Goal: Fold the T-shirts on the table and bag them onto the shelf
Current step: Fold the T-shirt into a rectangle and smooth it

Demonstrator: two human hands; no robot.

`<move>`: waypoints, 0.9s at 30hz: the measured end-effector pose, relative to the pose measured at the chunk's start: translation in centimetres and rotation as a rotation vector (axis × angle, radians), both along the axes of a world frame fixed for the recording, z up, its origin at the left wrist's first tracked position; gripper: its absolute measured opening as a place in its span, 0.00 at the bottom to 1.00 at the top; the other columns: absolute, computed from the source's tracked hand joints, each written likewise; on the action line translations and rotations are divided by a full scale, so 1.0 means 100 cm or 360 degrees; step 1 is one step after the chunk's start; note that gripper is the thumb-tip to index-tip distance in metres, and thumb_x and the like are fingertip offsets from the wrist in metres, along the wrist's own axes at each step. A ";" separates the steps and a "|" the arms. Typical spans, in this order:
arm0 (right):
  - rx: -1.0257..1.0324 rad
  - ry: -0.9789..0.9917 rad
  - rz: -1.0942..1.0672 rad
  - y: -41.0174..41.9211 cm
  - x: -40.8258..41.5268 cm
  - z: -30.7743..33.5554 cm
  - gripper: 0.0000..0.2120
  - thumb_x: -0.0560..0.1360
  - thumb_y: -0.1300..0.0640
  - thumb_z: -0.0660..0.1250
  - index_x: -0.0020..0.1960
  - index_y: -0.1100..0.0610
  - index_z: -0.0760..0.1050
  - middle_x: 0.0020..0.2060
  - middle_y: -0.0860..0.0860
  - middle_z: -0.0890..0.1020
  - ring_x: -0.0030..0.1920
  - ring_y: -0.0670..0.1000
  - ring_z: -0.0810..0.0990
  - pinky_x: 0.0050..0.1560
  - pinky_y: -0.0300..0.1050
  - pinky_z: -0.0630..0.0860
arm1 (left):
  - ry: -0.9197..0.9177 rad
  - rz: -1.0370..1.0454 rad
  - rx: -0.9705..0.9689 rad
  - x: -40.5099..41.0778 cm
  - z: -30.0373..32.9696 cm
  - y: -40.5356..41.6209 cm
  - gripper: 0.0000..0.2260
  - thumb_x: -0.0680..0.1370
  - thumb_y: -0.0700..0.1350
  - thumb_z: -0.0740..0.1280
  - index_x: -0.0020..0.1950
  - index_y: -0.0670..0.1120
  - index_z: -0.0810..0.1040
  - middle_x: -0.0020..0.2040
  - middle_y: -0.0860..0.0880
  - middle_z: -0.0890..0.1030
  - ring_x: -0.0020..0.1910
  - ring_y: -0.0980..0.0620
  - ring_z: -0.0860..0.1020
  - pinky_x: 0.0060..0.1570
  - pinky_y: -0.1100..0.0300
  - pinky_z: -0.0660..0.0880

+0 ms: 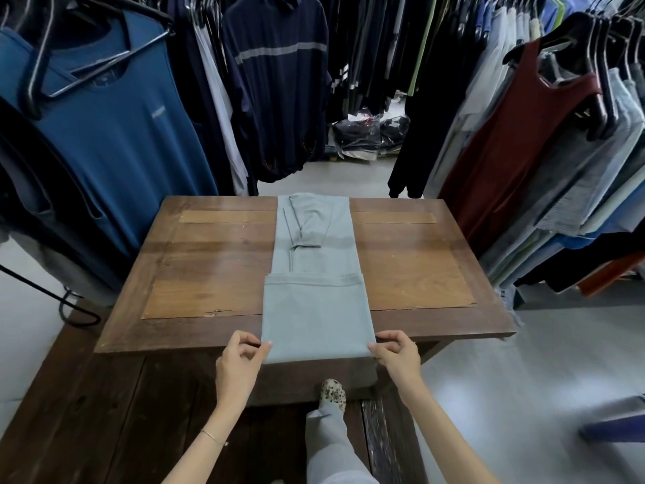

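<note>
Grey-blue knit T-shirt (314, 274) lies as a long narrow strip down the middle of our wooden table (419, 274), hem end doubled back over the near edge. Left hand (241, 361) and right hand (398, 356) each pinch a near corner of that fold. No legible writing on it.

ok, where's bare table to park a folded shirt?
Bare table left of the shirt out to the edge; the same on its right. The shirt fills the middle strip, both hands pinching its near corners. Racks crowd three sides.
</note>
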State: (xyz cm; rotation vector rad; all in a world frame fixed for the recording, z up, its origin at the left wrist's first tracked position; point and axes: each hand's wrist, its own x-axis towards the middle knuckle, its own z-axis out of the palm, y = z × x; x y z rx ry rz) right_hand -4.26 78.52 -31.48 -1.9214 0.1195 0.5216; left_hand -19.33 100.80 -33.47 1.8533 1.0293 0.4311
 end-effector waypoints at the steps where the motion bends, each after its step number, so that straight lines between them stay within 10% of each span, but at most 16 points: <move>1: -0.0023 -0.0087 -0.0012 0.000 -0.002 0.000 0.08 0.72 0.61 0.73 0.46 0.53 0.75 0.38 0.51 0.83 0.44 0.53 0.82 0.50 0.54 0.80 | 0.0006 -0.0003 0.0157 -0.002 0.001 -0.001 0.10 0.72 0.48 0.73 0.45 0.48 0.72 0.37 0.52 0.77 0.35 0.54 0.78 0.33 0.59 0.78; 4: -0.0215 -0.0608 0.0113 0.001 -0.010 -0.001 0.05 0.73 0.59 0.71 0.46 0.53 0.76 0.41 0.47 0.81 0.46 0.48 0.79 0.46 0.45 0.77 | 0.0010 -0.0274 0.0821 -0.006 0.002 -0.005 0.09 0.73 0.47 0.72 0.45 0.49 0.73 0.40 0.54 0.72 0.34 0.58 0.74 0.30 0.67 0.73; 8: -0.0690 -0.1370 0.0806 0.009 -0.008 -0.015 0.21 0.69 0.53 0.75 0.59 0.53 0.73 0.59 0.51 0.77 0.63 0.52 0.72 0.63 0.48 0.71 | 0.0106 -0.0973 0.1357 0.012 -0.007 -0.012 0.24 0.69 0.55 0.73 0.62 0.50 0.73 0.62 0.49 0.74 0.61 0.48 0.74 0.59 0.52 0.74; 11: -0.1084 -0.1420 0.1291 0.024 -0.008 -0.020 0.45 0.56 0.47 0.81 0.68 0.54 0.66 0.67 0.61 0.73 0.68 0.62 0.72 0.62 0.57 0.74 | 0.0478 -0.1342 0.1517 0.032 -0.014 -0.020 0.44 0.64 0.58 0.76 0.76 0.49 0.61 0.76 0.44 0.62 0.74 0.43 0.60 0.71 0.46 0.54; 14: -0.1249 -0.1287 0.1487 0.040 -0.007 -0.016 0.56 0.45 0.46 0.83 0.69 0.55 0.65 0.65 0.60 0.75 0.64 0.61 0.76 0.58 0.56 0.77 | 0.0638 -0.1317 0.1505 0.042 -0.014 -0.025 0.54 0.54 0.42 0.82 0.76 0.47 0.60 0.75 0.43 0.63 0.73 0.42 0.62 0.71 0.43 0.61; 20: -0.1255 -0.1440 0.1560 0.040 0.003 -0.018 0.55 0.41 0.58 0.82 0.66 0.57 0.67 0.60 0.60 0.79 0.58 0.59 0.80 0.53 0.49 0.80 | 0.0547 -0.1411 0.1599 0.032 -0.015 -0.006 0.64 0.49 0.33 0.79 0.78 0.47 0.47 0.72 0.45 0.69 0.69 0.44 0.70 0.63 0.51 0.67; 27: -0.1226 -0.1532 0.1387 0.025 0.014 -0.013 0.39 0.44 0.63 0.81 0.55 0.61 0.78 0.53 0.58 0.82 0.51 0.56 0.84 0.45 0.44 0.81 | 0.0550 -0.1464 0.1239 0.014 0.002 0.021 0.43 0.56 0.35 0.80 0.70 0.47 0.71 0.70 0.49 0.71 0.67 0.51 0.73 0.71 0.67 0.46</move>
